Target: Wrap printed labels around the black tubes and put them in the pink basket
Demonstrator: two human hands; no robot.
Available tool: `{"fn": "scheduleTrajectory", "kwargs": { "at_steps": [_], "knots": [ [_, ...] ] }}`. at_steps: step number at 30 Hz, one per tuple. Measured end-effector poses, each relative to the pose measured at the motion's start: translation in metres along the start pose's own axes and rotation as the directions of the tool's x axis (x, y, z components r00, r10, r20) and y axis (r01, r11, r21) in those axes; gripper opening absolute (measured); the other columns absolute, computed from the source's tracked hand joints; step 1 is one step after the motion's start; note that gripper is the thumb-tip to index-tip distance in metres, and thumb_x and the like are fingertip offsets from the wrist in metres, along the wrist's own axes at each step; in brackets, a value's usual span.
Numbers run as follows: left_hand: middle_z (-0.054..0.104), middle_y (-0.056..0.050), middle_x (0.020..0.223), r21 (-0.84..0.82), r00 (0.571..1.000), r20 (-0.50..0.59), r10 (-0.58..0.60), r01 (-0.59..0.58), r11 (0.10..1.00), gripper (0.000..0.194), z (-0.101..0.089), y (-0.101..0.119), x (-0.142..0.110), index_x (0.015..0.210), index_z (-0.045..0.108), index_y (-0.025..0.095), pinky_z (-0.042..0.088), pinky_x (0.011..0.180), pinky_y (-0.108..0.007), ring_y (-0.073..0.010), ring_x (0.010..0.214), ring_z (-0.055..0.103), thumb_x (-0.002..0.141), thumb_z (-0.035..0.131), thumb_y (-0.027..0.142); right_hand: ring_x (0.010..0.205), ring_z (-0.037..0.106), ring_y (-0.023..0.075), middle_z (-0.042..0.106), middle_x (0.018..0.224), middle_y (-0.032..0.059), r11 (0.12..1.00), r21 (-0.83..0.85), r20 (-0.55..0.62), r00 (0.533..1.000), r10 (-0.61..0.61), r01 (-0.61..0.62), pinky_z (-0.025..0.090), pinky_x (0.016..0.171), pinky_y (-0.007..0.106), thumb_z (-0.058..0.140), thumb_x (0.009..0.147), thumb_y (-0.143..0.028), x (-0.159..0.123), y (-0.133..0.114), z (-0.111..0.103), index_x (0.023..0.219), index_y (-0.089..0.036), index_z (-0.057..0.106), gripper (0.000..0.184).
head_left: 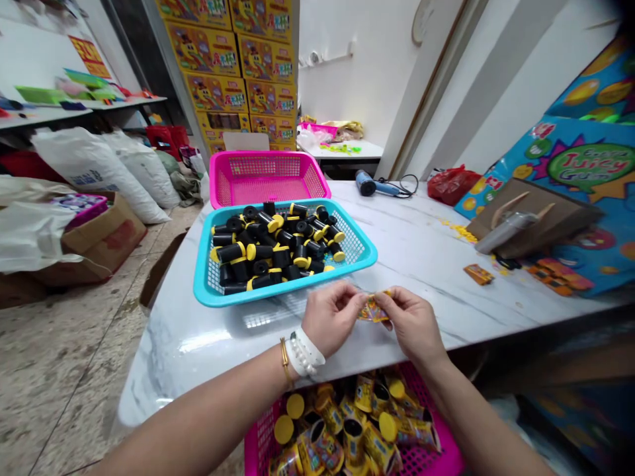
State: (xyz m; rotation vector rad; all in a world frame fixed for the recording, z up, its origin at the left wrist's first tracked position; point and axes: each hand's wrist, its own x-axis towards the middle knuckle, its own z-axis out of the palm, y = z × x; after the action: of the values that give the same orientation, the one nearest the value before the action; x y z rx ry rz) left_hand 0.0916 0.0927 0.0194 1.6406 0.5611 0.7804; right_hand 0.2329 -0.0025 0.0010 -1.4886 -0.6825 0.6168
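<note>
My left hand (328,316) and my right hand (413,322) are close together above the front of the table. Both are closed, pinching opposite ends of a small yellow printed label sleeve (373,311). Just beyond my left hand stands a turquoise basket (211,297), filled with black cups with yellow lids (260,252). Under my forearms, below the table edge, is a magenta basket (449,449) of cups in printed yellow sleeves (353,436), some showing yellow lids and others dark openings.
A second pink basket (270,192) stands behind the turquoise one on the marble-patterned table (421,231). To the right are a blue heat gun or hair dryer (380,186), a stack of small printed labels (479,274) and a brown stand (540,221). Stacked cartons (213,49) rise behind.
</note>
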Motion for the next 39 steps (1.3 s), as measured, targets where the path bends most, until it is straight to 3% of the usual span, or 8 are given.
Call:
{"fn": "scheduleTrajectory", "kwargs": {
  "at_steps": [5, 14, 19, 24, 29, 32, 36, 39],
  "knots": [
    [0.06, 0.001, 0.056, -0.005, 0.998, -0.035, 0.043, -0.044, 0.999, 0.029, 0.005, 0.008, -0.008, 0.068, 0.07, 0.015, 0.038, 0.047, -0.021, -0.0071, 0.044, 0.045, 0.089, 0.064, 0.035, 0.045, 0.041, 0.0068, 0.054, 0.049, -0.0028, 0.998, 0.025, -0.148, 0.988, -0.045, 0.05, 0.034, 0.04, 0.02, 0.081, 0.072, -0.054, -0.007, 0.0, 0.007, 0.056, -0.015, 0.063, 0.046],
    [0.068, -0.003, 0.064, -0.092, 0.998, -0.052, -0.031, 0.026, 0.995, 0.019, 0.006, 0.008, -0.007, 0.077, 0.08, 0.016, 0.038, 0.046, -0.021, -0.0082, 0.047, 0.048, 0.08, 0.075, 0.034, 0.056, 0.059, 0.0115, 0.069, 0.062, 0.0005, 0.985, -0.013, -0.187, 0.968, -0.169, 0.169, 0.053, 0.056, 0.024, 0.081, 0.075, -0.044, -0.012, 0.0, 0.019, 0.067, -0.017, 0.074, 0.029],
    [0.061, 0.0, 0.054, -0.197, 0.973, 0.003, -0.23, 0.226, 0.954, 0.015, 0.003, 0.011, 0.0, 0.073, 0.079, 0.013, 0.035, 0.043, -0.021, -0.0069, 0.043, 0.045, 0.077, 0.076, 0.027, 0.062, 0.064, 0.0149, 0.074, 0.072, 0.0022, 0.971, -0.103, -0.065, 0.973, -0.222, 0.215, 0.057, 0.059, 0.027, 0.075, 0.081, -0.041, -0.015, -0.007, 0.016, 0.08, -0.02, 0.078, 0.022],
    [0.056, 0.003, 0.046, -0.327, 0.885, 0.181, -0.429, 0.466, 0.822, 0.013, -0.003, 0.014, 0.007, 0.079, 0.077, 0.012, 0.026, 0.04, -0.019, -0.0057, 0.037, 0.044, 0.078, 0.076, 0.025, 0.055, 0.062, 0.016, 0.074, 0.068, 0.0034, 0.918, -0.275, 0.085, 0.958, -0.273, 0.285, 0.054, 0.053, 0.028, 0.078, 0.078, -0.041, -0.001, -0.023, -0.007, 0.078, -0.021, 0.079, 0.02],
    [0.054, 0.004, 0.042, -0.337, 0.813, 0.247, -0.527, 0.582, 0.74, 0.018, -0.002, 0.008, 0.011, 0.067, 0.064, 0.014, 0.015, 0.037, -0.02, -0.0046, 0.032, 0.038, 0.077, 0.076, 0.023, 0.062, 0.062, 0.0173, 0.073, 0.069, 0.0038, 0.679, -0.493, 0.238, 0.835, -0.496, 0.544, 0.052, 0.064, 0.032, 0.069, 0.086, -0.043, 0.06, -0.066, 0.016, 0.075, -0.021, 0.075, 0.025],
    [0.055, 0.004, 0.041, -0.347, 0.798, 0.225, -0.559, 0.602, 0.719, 0.028, -0.002, 0.002, 0.014, 0.063, 0.056, 0.017, 0.013, 0.037, -0.02, -0.0035, 0.03, 0.032, 0.074, 0.079, 0.027, 0.074, 0.064, 0.0179, 0.074, 0.08, 0.0037, 0.431, -0.677, 0.549, 0.799, -0.245, 0.597, 0.048, 0.072, 0.03, 0.063, 0.087, -0.033, 0.108, -0.084, 0.061, 0.081, -0.021, 0.071, 0.016],
    [0.055, 0.004, 0.044, -0.353, 0.832, 0.203, -0.516, 0.553, 0.754, 0.024, -0.005, -0.004, 0.016, 0.068, 0.065, 0.015, 0.015, 0.036, -0.021, -0.0045, 0.031, 0.036, 0.066, 0.081, 0.033, 0.076, 0.065, 0.022, 0.075, 0.083, 0.0084, 0.3, -0.705, 0.653, 0.753, -0.078, 0.642, 0.044, 0.066, 0.028, 0.077, 0.069, -0.022, 0.141, -0.084, 0.117, 0.091, -0.017, 0.07, 0.024],
    [0.066, -0.001, 0.058, -0.335, 0.84, 0.266, -0.473, 0.541, 0.772, 0.024, -0.003, -0.009, 0.018, 0.069, 0.073, 0.013, 0.016, 0.034, -0.023, -0.0046, 0.031, 0.037, 0.059, 0.079, 0.033, 0.077, 0.067, 0.023, 0.074, 0.083, 0.0087, 0.223, -0.693, 0.7, 0.714, -0.022, 0.686, 0.043, 0.063, 0.027, 0.074, 0.065, -0.016, 0.142, -0.081, 0.133, 0.098, -0.015, 0.07, 0.033]
  ]
}}
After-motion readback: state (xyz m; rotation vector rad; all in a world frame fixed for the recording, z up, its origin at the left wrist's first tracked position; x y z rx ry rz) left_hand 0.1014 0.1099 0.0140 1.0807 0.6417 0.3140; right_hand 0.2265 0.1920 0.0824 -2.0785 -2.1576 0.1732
